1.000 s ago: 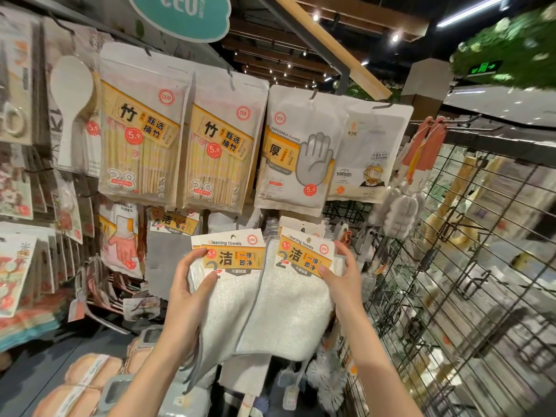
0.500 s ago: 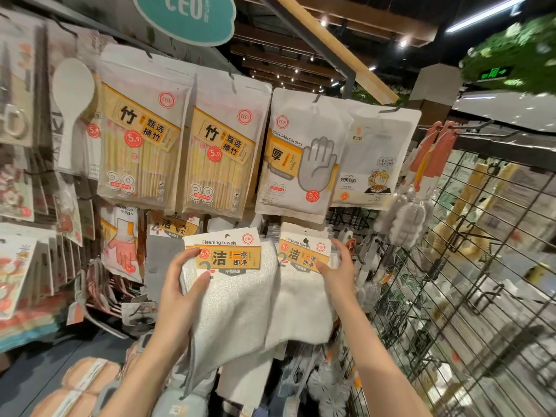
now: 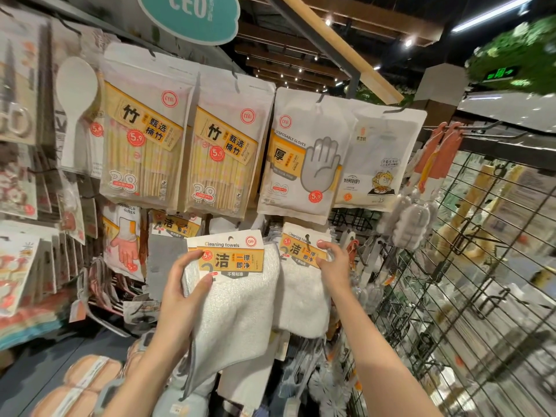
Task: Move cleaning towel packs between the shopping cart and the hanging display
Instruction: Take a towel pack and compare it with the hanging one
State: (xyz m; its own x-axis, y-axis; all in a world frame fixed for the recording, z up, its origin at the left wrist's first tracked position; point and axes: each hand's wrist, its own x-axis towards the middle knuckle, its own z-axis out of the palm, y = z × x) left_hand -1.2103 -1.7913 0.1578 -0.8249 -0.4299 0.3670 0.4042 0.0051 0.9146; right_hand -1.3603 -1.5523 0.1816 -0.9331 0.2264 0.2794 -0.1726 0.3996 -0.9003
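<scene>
Landmark: disposable gloves pack (image 3: pixel 304 158), hanging on the display.
Below it, slightly left: cleaning towel pack (image 3: pixel 231 284), white cloth under an orange-and-white header card; left hand (image 3: pixel 183 293) grips its left edge, thumb across the front.
Directly below it: second cleaning towel pack (image 3: pixel 301 293), on a hook; right hand (image 3: pixel 334 266) pinches the header card's right edge.
Left of it: two bamboo chopstick packs (image 3: pixel 180 145).
Right of it: wire grid panel (image 3: pixel 469 266).

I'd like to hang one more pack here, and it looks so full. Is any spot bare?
Bare wire shows on the grid panel right of the bottle brushes. Elsewhere it is crowded: the chopstick packs and glove pack overlap, and both cleaning towel packs sit side by side below, one in each hand.
</scene>
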